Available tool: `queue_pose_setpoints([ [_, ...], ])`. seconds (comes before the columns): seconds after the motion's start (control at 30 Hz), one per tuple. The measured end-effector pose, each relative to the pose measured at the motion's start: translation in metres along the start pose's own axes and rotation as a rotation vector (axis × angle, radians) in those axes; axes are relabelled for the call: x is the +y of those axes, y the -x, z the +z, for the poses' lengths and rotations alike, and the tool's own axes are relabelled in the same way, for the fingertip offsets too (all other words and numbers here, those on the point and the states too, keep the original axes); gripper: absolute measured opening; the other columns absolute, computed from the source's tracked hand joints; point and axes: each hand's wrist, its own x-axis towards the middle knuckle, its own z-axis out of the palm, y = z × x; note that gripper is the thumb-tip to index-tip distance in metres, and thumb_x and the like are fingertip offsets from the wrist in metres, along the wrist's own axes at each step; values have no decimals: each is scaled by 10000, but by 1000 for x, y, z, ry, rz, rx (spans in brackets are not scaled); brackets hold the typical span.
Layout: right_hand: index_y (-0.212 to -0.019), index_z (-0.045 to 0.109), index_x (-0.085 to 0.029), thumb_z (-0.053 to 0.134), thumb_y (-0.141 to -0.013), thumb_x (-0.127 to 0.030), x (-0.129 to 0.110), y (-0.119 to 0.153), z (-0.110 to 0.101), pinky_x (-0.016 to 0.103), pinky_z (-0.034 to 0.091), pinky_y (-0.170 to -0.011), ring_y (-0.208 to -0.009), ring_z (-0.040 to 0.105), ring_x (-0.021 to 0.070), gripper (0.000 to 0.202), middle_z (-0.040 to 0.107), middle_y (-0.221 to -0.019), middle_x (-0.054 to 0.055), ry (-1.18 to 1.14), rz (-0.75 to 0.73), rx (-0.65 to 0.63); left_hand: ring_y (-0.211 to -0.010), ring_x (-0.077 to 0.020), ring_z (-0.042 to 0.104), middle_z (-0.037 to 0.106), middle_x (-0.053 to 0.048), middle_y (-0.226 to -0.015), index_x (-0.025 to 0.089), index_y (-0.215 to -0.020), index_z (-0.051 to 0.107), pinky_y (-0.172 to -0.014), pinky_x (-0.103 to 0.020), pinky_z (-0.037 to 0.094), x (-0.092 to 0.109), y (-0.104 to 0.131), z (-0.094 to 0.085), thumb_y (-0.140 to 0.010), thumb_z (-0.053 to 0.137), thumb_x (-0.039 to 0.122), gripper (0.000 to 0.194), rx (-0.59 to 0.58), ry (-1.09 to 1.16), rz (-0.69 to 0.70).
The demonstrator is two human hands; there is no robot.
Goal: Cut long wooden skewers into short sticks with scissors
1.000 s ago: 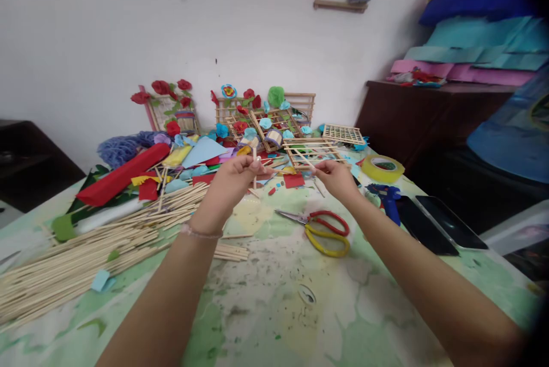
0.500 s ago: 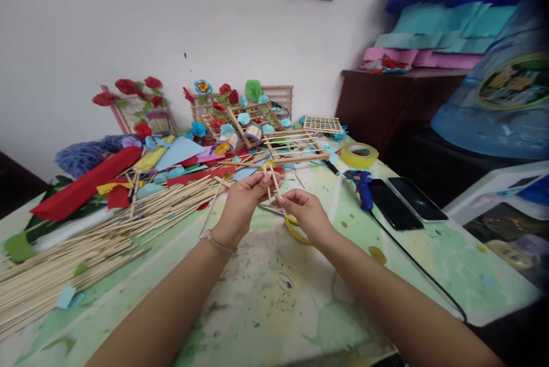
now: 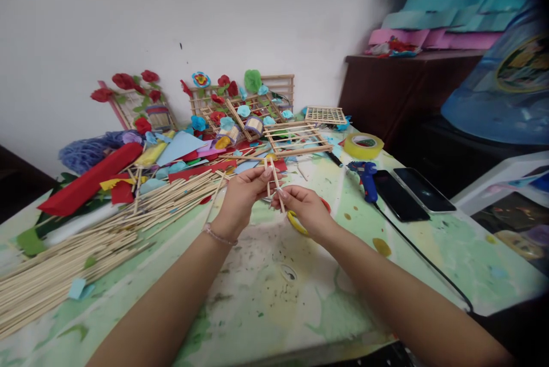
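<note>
Two short wooden sticks [image 3: 275, 175] are held upright, side by side, between my hands over the middle of the table. My left hand [image 3: 245, 191] pinches them near their upper part with thumb and fingers. Lower down, the thumb and forefinger of my right hand [image 3: 300, 207] close on the right-hand stick. Under my right hand lies a pair of scissors with yellow and red handles [image 3: 295, 223], partly hidden by the hand. A heap of long wooden sticks [image 3: 107, 252] spreads beside my left forearm.
A blue glue gun [image 3: 366, 179] with a black cord lies right of my hands, beside two phones [image 3: 401, 194] and a roll of yellow tape [image 3: 363, 145]. Stick frames [image 3: 295, 138], paper flowers and coloured paper fill the back. A large water bottle [image 3: 484, 98] stands at right.
The view has tilted slightly down and shifted left. My right hand's grip on the stick sits a little higher, with the stick's lower end now showing below the fingers.
</note>
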Motion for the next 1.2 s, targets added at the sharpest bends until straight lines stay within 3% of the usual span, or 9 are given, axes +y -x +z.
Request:
queue_pose_setpoints([
  [0.23,-733,618,-180,621,-756,-468,1,2,1,253,408,-618,-601,514,102,289,633,-685,8,-28,33,-73,-567,-110,583,684,-49,-716,127,-779,670,-600,-258,490,3,1,1,-634,747,409,326,1,-53,23],
  [0.6,-731,615,-179,718,-672,-387,1,2,2,254,432,-626,-592,523,94,240,585,-634,-23,-115,63,-81,-566,-128,579,658,-26,-626,133,-741,658,-575,-259,459,4,5,6,-581,780,362,304,59,-113,43],
  [0.83,-693,590,-176,729,-640,-420,-1,1,1,261,431,-621,-573,521,96,286,579,-616,-24,-100,86,-29,-617,-132,580,663,-40,-692,126,-754,660,-607,-267,458,3,6,4,-632,743,381,294,21,-179,99],
  [1.2,-708,595,-179,681,-676,-444,6,1,-4,237,382,-514,-514,480,93,280,566,-594,-18,17,61,-101,-693,-160,619,698,-73,-764,143,-810,673,-654,-285,473,8,-1,-6,-613,756,422,351,12,-222,37],
])
